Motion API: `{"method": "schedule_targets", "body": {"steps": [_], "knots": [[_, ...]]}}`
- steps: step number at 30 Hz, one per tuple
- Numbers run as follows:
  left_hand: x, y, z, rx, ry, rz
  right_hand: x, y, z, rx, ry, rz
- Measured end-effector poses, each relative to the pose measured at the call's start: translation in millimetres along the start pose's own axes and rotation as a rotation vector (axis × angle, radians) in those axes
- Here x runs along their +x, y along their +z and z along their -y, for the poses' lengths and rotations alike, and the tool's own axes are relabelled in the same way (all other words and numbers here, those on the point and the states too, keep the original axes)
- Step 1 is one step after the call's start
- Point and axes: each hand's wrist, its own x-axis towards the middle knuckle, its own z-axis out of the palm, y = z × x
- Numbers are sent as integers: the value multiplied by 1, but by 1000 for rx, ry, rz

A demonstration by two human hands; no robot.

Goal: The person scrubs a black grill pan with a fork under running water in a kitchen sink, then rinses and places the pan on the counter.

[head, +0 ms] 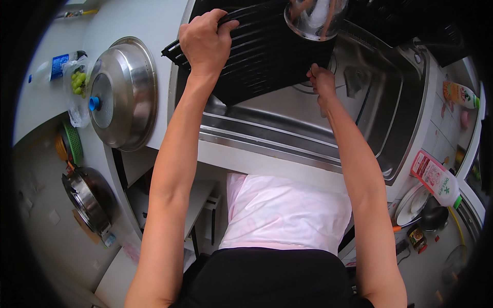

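My left hand (206,44) grips the upper left edge of a black ribbed rack or tray (265,54), its thumb and fingers closed round the rim. The rack is tilted over the stainless steel sink (285,115). My right hand (322,84) is beside the rack's lower right part, fingers curled; whether it holds something is not clear, though a small pale piece shows below it. A clear rounded vessel (317,23) is at the top, in front of the rack. Inside the sink, a greyish translucent piece (354,81) lies near the drain side.
Left of the sink, a large steel lid or basin (131,92) stands beside bagged green grapes (78,81) and a plastic bottle (48,69). Pots (90,196) are at lower left. At right are a pink-labelled bottle (435,177), an orange-and-white bottle (460,94) and stacked plates (410,204).
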Motion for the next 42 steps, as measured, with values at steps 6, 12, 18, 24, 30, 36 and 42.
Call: {"method": "schedule_targets", "body": {"steps": [6, 12, 18, 24, 30, 36, 42], "knots": [[7, 6, 7, -75, -14, 11, -8, 1, 3, -49, -40, 18], [8, 3, 4, -63, -89, 70, 2, 0, -1, -117, -146, -25], [10, 6, 8, -35, -98, 93, -8, 4, -1, -194, -93, 9], [7, 4, 2, -102, -17, -15, 9, -23, -70, -13, -37, -6], [3, 3, 0, -83, 51, -96, -12, -16, -7, 229, -17, -34], [-1, -1, -4, -89, 46, -68, 2, 23, -8, 463, 122, -123], [-2, -4, -8, -95, 42, -58, 9, 33, -7, 640, 247, -173]]}}
